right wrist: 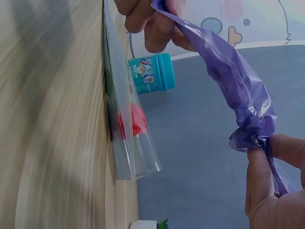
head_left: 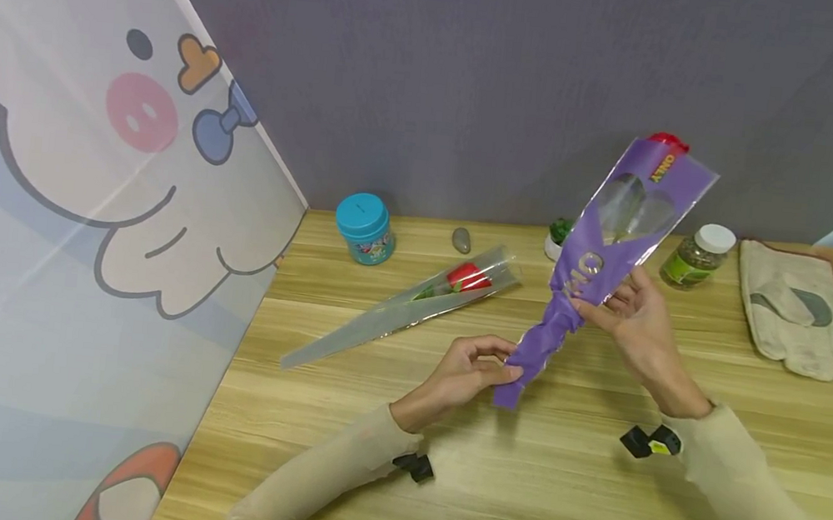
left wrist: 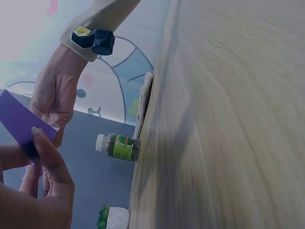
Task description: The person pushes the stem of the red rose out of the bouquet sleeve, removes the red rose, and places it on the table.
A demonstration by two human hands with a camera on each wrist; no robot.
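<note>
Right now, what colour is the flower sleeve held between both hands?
Purple, with a clear window and pale lettering; the flower sleeve shows best in the head view.

A wooden table (head_left: pixel 588 511) against a plain grey wall (head_left: pixel 480 65) — cartoon-printed panels (head_left: pixel 74 219) at the sides (evenly lit)

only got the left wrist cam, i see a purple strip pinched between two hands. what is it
Observer: A purple sleeve with a clear heart window, a red rose top poking out above.
Operator: where does each hand hold it
Observer: The left hand pinches the narrow bottom tip; the right hand grips the crumpled middle.
Operator: anything else on the table to the left
Observer: A second rose in a clear sleeve lies flat, with a teal jar behind it.
</note>
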